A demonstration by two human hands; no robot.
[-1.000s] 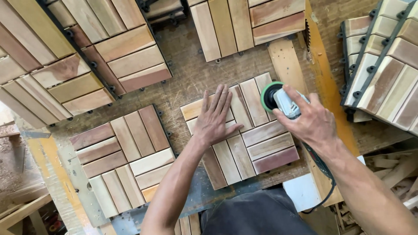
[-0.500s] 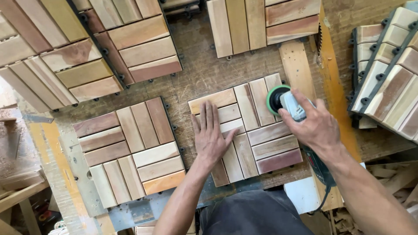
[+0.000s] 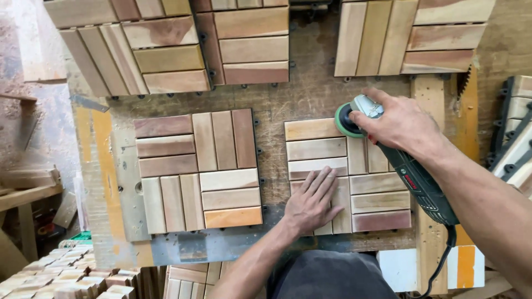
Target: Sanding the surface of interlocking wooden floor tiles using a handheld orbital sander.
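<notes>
Workbench (image 3: 310, 99) tiles crowd the hands' sander (image 3: 354, 117) at the tile (image 3: 321, 145) edge.

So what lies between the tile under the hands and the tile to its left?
In the head view, only a bare strip of scuffed workbench separates the sanded tile from the left tile.

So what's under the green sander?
The sander sits on the top edge of a slatted wooden tile, held by the right hand. The left hand presses the tile. The wood under the pad is hidden.
</notes>
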